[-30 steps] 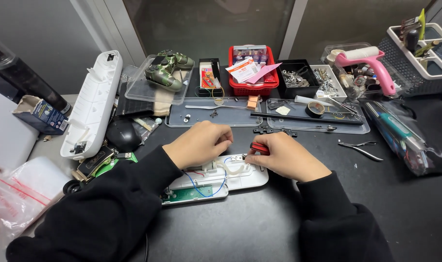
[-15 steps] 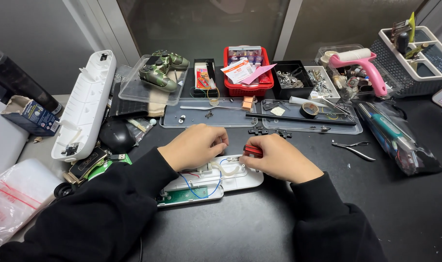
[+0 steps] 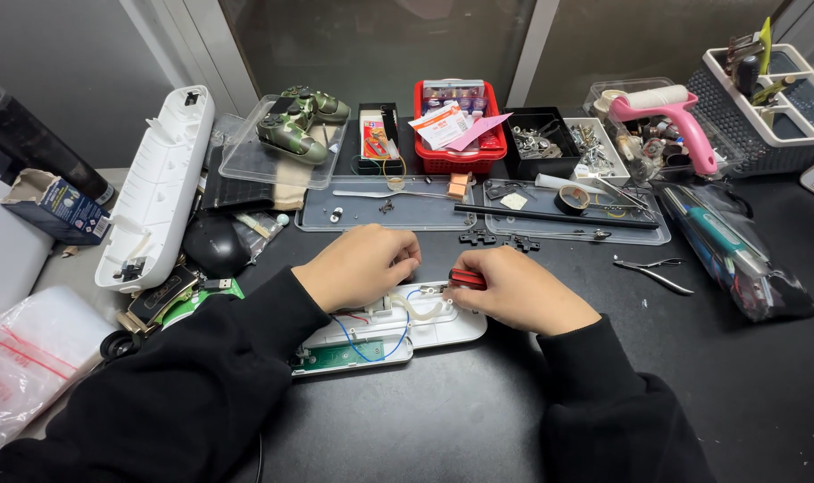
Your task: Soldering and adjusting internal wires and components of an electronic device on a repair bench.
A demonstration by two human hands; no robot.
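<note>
1. Cluttered black bench (image 3: 479, 420) under my head camera: parts trays, a red basket (image 3: 459, 152) and a pink glue gun (image 3: 671, 116) line the far edge, with a camouflage game controller (image 3: 300, 121) on a clear tray lid to the left.
2. At centre lies the opened white device shell (image 3: 425, 335), its green circuit board (image 3: 344, 355) and blue and red wires exposed, just in front of both my hands.
3. My right hand (image 3: 519, 291) has its grip closed on a red-handled screwdriver (image 3: 468, 278), the handle lying nearly level and the tip hidden behind my fingers at the shell's upper edge.
4. My left hand (image 3: 362, 264) is curled, fingertips pinched over the shell's top rim; whether it holds a small part I cannot tell.
5. Against the frames from a second ago, the hands have drawn slightly closer together and the red handle has edged left toward the left hand; the shell has not shifted on the bench.
6. I judge that the tool is being seated on a fastener or clip inside the shell, the left hand steadying the spot.
7. Small pliers (image 3: 653, 271) lie untouched well to the right.
</note>
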